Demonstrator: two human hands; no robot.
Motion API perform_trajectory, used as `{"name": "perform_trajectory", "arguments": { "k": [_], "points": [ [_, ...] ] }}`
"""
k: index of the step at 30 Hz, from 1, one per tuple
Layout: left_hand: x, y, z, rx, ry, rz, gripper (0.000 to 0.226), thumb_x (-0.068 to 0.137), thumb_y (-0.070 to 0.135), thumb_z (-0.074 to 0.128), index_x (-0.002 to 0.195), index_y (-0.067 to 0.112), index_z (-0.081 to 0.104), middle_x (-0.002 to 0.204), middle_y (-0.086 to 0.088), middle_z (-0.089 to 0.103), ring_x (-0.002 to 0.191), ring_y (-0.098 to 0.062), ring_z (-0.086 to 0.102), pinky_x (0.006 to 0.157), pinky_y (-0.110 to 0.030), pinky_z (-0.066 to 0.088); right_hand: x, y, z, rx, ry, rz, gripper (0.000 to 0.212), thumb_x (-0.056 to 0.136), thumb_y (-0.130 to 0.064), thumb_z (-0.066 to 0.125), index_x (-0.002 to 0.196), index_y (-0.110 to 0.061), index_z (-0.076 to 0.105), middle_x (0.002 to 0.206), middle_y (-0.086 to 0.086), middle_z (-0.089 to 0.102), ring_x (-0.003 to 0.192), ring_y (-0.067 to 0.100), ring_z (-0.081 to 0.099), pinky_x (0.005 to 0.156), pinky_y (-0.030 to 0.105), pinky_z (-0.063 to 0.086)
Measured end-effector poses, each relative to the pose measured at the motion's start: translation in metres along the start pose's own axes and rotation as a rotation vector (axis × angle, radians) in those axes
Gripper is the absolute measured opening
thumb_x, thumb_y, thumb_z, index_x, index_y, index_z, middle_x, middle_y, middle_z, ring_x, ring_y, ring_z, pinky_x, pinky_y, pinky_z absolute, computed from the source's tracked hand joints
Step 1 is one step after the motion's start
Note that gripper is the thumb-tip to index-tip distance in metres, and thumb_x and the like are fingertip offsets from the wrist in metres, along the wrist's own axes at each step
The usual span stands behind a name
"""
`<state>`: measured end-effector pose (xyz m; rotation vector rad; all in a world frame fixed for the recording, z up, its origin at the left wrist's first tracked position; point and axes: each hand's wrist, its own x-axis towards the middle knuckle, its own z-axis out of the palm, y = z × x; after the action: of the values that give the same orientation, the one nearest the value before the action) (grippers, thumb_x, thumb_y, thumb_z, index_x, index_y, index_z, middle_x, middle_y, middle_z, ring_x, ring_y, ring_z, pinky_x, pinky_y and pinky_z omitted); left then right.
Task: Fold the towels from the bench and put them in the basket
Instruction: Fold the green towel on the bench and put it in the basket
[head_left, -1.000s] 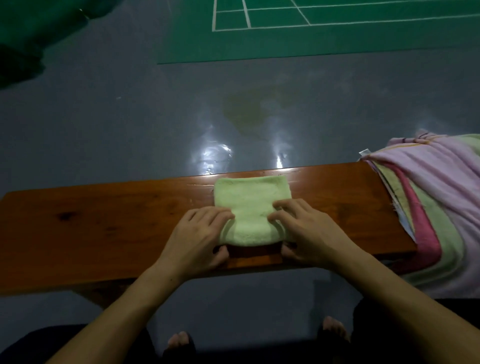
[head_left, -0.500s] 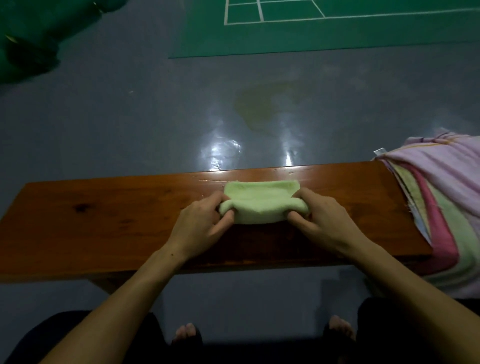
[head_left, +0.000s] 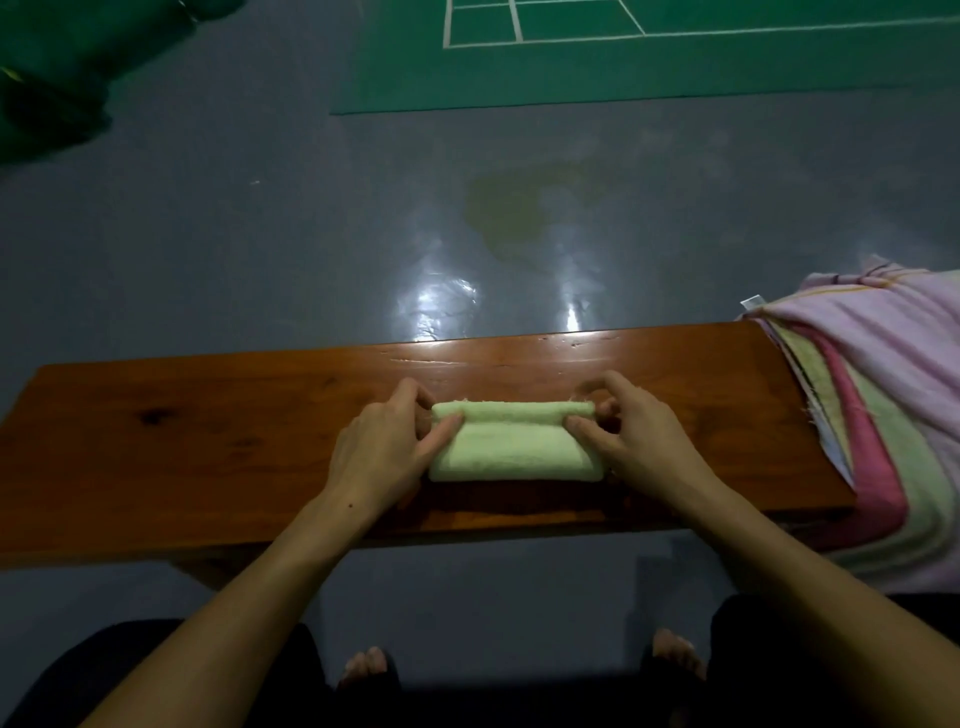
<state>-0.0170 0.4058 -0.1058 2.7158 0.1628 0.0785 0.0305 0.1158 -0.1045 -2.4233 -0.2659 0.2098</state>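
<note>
A pale green towel (head_left: 511, 447), folded into a small rectangle, is seen lying at approx. the centre of the frame on the wooden bench (head_left: 208, 441), w/ its far edge rolled over toward the person. That rolled edge is pinched at its left end by the left hand (head_left: 384, 447), thumb and fingers curled round it, and at its right end by the right hand (head_left: 639, 441), gripped the same way. A pile of unfolded towels (head_left: 893, 415), pink and green striped, is draped over the bench's right end, at the right edge of the frame, well apart from the hands. A green court mat (head_left: 675, 62) w/ white lines is laid on the grey floor (head_left: 260, 234) at top centre-right.
</note>
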Motion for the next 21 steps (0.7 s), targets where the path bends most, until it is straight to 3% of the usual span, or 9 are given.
{"name": "perform_trajectory", "arguments": {
  "k": [3, 5, 7, 9, 11, 17, 19, 21],
  "points": [
    [-0.002, 0.004, -0.002, 0.133, 0.21, 0.161, 0.039, 0.099, 0.059, 0.056, 0.121, 0.026, 0.057, 0.109, 0.007, 0.066, 0.095, -0.018, 0.064, 0.072, -0.04, 0.057, -0.007, -0.011, 0.004, -0.395, 0.188, -0.065, 0.042, 0.1, -0.053, 0.056, 0.136, -0.033, 0.05, 0.127, 0.005, 0.055, 0.098, 0.025, 0.066, 0.077, 0.043, 0.06],
    [-0.007, 0.012, 0.006, 0.199, 0.278, 0.358, 0.048, 0.103, 0.049, 0.052, 0.137, 0.016, 0.058, 0.136, -0.005, 0.063, 0.121, -0.026, 0.061, 0.095, -0.043, 0.055, -0.018, -0.025, 0.017, -0.527, 0.319, -0.23, 0.053, 0.102, -0.046, 0.052, 0.148, -0.021, 0.048, 0.15, 0.018, 0.044, 0.13, 0.04, 0.054, 0.102, 0.053, 0.051],
    [-0.016, 0.023, 0.023, 0.261, 0.194, 0.516, 0.06, 0.107, 0.042, 0.044, 0.155, 0.007, 0.045, 0.162, -0.014, 0.044, 0.151, -0.03, 0.039, 0.12, -0.047, 0.037, -0.031, -0.033, 0.038, -0.538, 0.234, -0.416, 0.063, 0.104, -0.044, 0.045, 0.158, -0.011, 0.039, 0.166, 0.024, 0.026, 0.154, 0.046, 0.024, 0.121, 0.062, 0.029],
    [-0.021, 0.025, 0.039, 0.357, 0.096, 0.543, 0.064, 0.11, 0.042, 0.032, 0.162, 0.004, 0.032, 0.171, -0.016, 0.026, 0.16, -0.03, 0.019, 0.127, -0.05, 0.025, -0.038, -0.03, 0.058, -0.606, 0.071, -0.479, 0.07, 0.107, -0.047, 0.035, 0.165, -0.009, 0.024, 0.173, 0.02, 0.009, 0.16, 0.042, 0.002, 0.125, 0.064, 0.019],
    [-0.019, 0.021, 0.046, 0.406, 0.029, 0.488, 0.068, 0.111, 0.049, 0.022, 0.164, 0.006, 0.027, 0.172, -0.015, 0.022, 0.161, -0.028, 0.013, 0.127, -0.053, 0.023, -0.035, -0.021, 0.061, -0.651, -0.016, -0.481, 0.072, 0.109, -0.051, 0.027, 0.167, -0.011, 0.015, 0.175, 0.015, 0.003, 0.161, 0.038, -0.006, 0.126, 0.062, 0.017],
    [-0.01, 0.008, 0.043, 0.393, -0.087, 0.394, 0.082, 0.105, 0.07, 0.011, 0.168, 0.018, 0.012, 0.176, -0.001, 0.01, 0.163, -0.022, 0.0, 0.128, -0.053, 0.017, -0.014, -0.004, 0.042, -0.599, -0.065, -0.308, 0.077, 0.105, -0.07, 0.014, 0.168, -0.027, 0.006, 0.176, -0.002, 0.008, 0.161, 0.034, 0.002, 0.127, 0.061, 0.015],
    [-0.006, 0.004, 0.039, 0.369, -0.113, 0.34, 0.086, 0.101, 0.076, 0.01, 0.168, 0.021, 0.01, 0.176, 0.002, 0.008, 0.163, -0.023, 0.0, 0.129, -0.052, 0.015, -0.009, 0.001, 0.037, -0.563, -0.051, -0.26, 0.074, 0.105, -0.069, 0.013, 0.167, -0.03, 0.008, 0.173, -0.003, 0.016, 0.159, 0.034, 0.015, 0.126, 0.058, 0.019],
    [-0.002, 0.0, 0.033, 0.324, -0.086, 0.284, 0.086, 0.1, 0.076, 0.013, 0.166, 0.02, 0.025, 0.173, 0.0, 0.024, 0.161, -0.025, 0.015, 0.127, -0.051, 0.023, -0.006, 0.001, 0.03, -0.538, -0.029, -0.252, 0.068, 0.106, -0.063, 0.017, 0.165, -0.028, 0.022, 0.164, 0.0, 0.036, 0.149, 0.031, 0.033, 0.121, 0.053, 0.033]
  ]
}}
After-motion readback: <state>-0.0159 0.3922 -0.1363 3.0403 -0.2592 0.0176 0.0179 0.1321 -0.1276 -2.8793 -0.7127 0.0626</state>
